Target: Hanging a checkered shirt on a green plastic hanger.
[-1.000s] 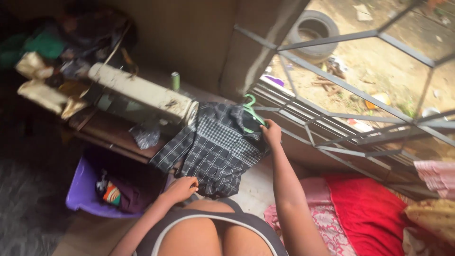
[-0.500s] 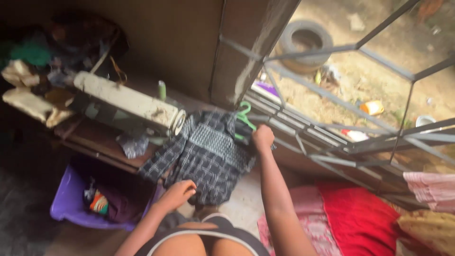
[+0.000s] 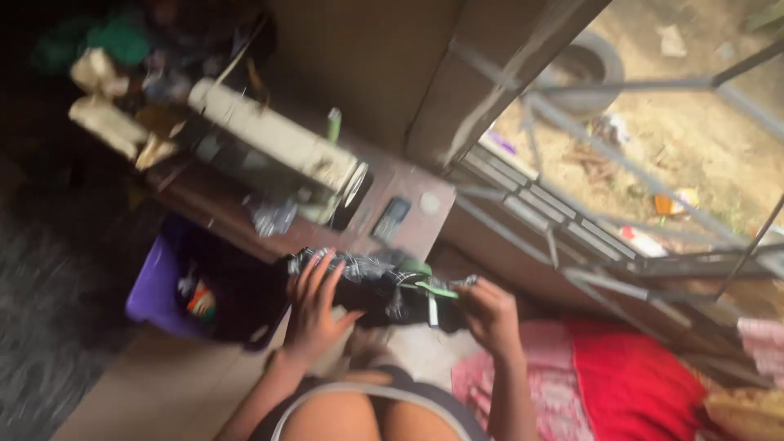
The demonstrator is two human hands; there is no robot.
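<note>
Two hands: both on one bunched dark checked garment [image 3: 371,286], held low in front of the person's lap.
Left hand [image 3: 314,306]: fingers spread and long, palm laid flat against the garment's left end, pressing rather than pinching.
Right hand [image 3: 490,314]: fingers curled closed around the garment's right end, just beside a green hanger [image 3: 429,282] that lies across the cloth.
Garment: crumpled into a dark roll with pale check lines showing; it hangs between the two hands, near the table edge.
Surface: brown wooden table [image 3: 408,212] carrying a cream sewing machine [image 3: 278,139], blurred by camera motion.
Below table: purple plastic bin [image 3: 155,282] holding dark cloth and small packets.
Floor: pale tan boards at lower left; red and pink fabric [image 3: 621,384] heaped at lower right.
Room: metal window grille [image 3: 588,204] at right, with bare sandy ground and an old tyre [image 3: 584,69] outside.
</note>
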